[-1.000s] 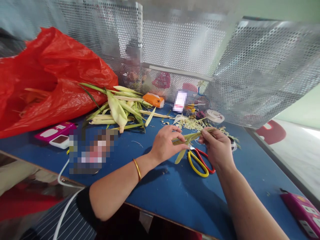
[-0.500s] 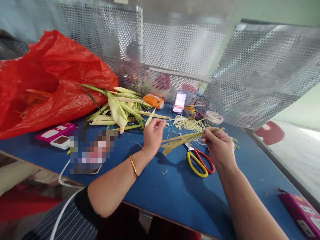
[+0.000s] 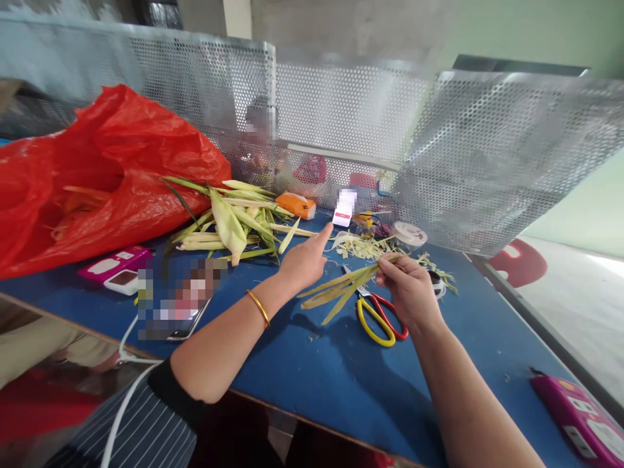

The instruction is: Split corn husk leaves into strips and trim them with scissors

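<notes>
My left hand (image 3: 306, 262) reaches over the table with its index finger stretched out and the other fingers curled, holding nothing. Its fingertip is close to the lit phone (image 3: 342, 214) propped against the mesh screen; I cannot tell whether it touches. My right hand (image 3: 408, 286) is closed in a pinch around the upper ends of several corn husk strips (image 3: 336, 290), whose loose ends fan out to the left. Under that hand lie scissors (image 3: 380, 318) with one yellow and one red handle loop. Cut husk scraps (image 3: 363, 246) are heaped behind the strips.
A pile of corn husks (image 3: 229, 224) lies left of centre, beside a red plastic bag (image 3: 160, 143). An orange tissue pack (image 3: 296, 205), a white spool (image 3: 409, 234), purple devices (image 3: 570, 409) and another phone (image 3: 188, 328) are on the blue table (image 3: 292, 370). Perforated metal screens (image 3: 341, 110) stand behind.
My left hand has gone from curled fingers to an extended index finger, moving towards the propped phone. My right hand keeps its grip on the husk strips, which are spread wider. The view has shifted slightly.
</notes>
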